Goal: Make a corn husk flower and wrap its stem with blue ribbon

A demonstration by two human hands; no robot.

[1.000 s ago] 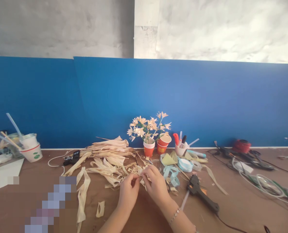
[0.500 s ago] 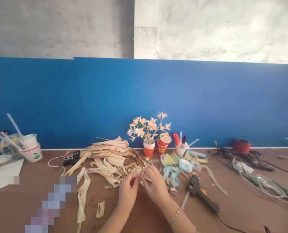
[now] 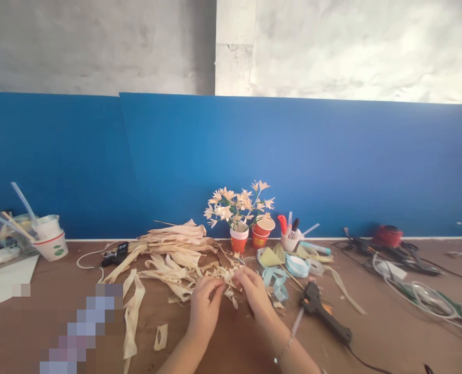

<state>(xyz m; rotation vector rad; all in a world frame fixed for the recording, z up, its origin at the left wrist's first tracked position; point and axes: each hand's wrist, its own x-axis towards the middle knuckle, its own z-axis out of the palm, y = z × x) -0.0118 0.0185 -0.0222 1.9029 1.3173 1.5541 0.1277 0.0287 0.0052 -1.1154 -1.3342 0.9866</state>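
Observation:
My left hand (image 3: 206, 296) is closed in a pinch, thumb against forefinger, over the near edge of the husk scraps. Whatever lies between its fingertips is too small to name. My right hand (image 3: 251, 286) is a short way to the right, its fingers bent together; its fingertips touch the pale scraps and their hold is unclear. Small cream husk pieces (image 3: 228, 274) lie between and behind both hands. Behind the left hand spreads a heap of dried corn husks (image 3: 176, 241). Pale flowers on green stems (image 3: 236, 203) stand in a stack of red paper cups (image 3: 239, 242).
A black glue gun (image 3: 324, 311) lies right of my hands, its cord running to the front edge. Blue ribbon (image 3: 276, 280), a cup of pens (image 3: 289, 242) and tangled cables (image 3: 402, 259) lie farther right. A white cup (image 3: 53, 246) stands at left.
My hands have moved apart; the right hand has shifted slightly right, away from the left fingertips. More of the pale scraps shows between them.

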